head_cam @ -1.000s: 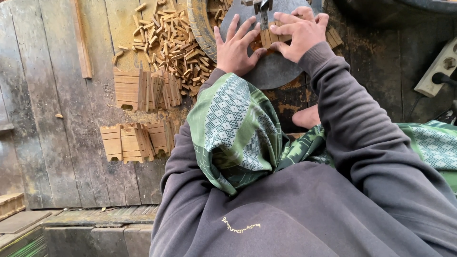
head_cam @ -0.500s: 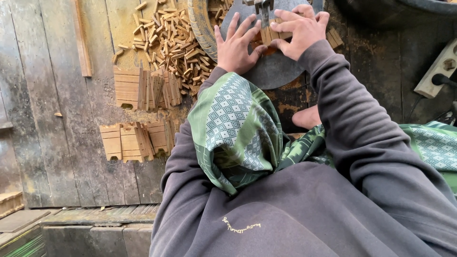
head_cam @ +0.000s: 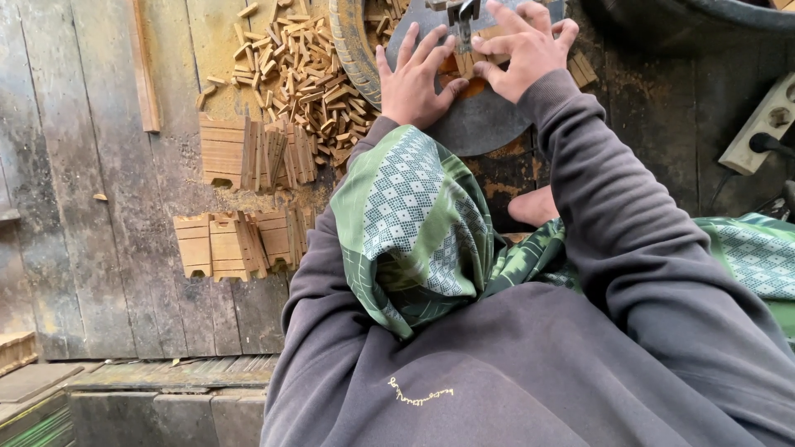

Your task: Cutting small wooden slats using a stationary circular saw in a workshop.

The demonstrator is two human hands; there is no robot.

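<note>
Both hands press flat on a small wooden piece (head_cam: 465, 64) lying on a round grey metal saw table (head_cam: 480, 124). Left hand (head_cam: 411, 81): fingers spread and straight, palm down, thumb tip against the piece's near edge. Right hand (head_cam: 522, 50): fingers half curled over the piece's far side, thumb pinching toward the left thumb. The piece is thin, orange-brown and mostly covered by the fingers; its outline cannot be made out. A narrow vertical blade fitting (head_cam: 462, 15) stands at the piece's far end. Left of the saw table: a loose heap of short wooden offcuts (head_cam: 298, 70), then two groups of notched wooden slats (head_cam: 248, 153) on the plank floor (head_cam: 99, 207). Right of the table, well apart: a white power strip (head_cam: 766, 120).
</note>
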